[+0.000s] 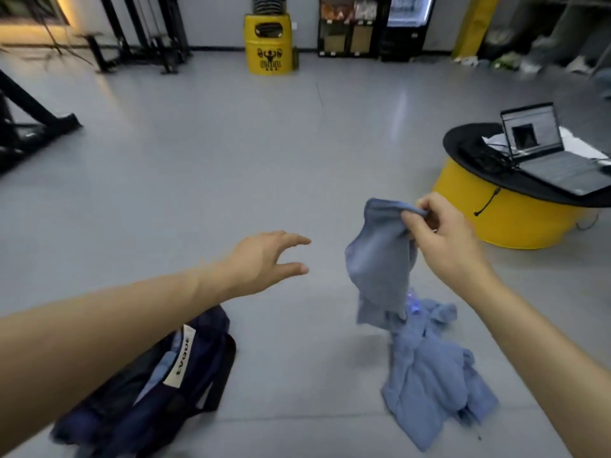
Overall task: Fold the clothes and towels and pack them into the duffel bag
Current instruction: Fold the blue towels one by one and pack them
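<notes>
My right hand (439, 239) pinches the top edge of a light blue towel (380, 259), which hangs in the air above the floor. To its left my left hand (267, 259) is held out with fingers spread, holding nothing and apart from the towel. Below the hanging towel a crumpled pile of light blue cloth (429, 375) lies on the grey floor. A dark navy duffel bag (139, 398) with a white label lies open at the lower left, partly hidden under my left forearm; something light blue shows inside it.
A round yellow table with a black top (515, 219) stands at the right, carrying an open laptop (545, 150) and cables. A yellow bin (268, 44) and vending machines (377, 24) line the far wall. Black gym frames (29, 123) stand at the left.
</notes>
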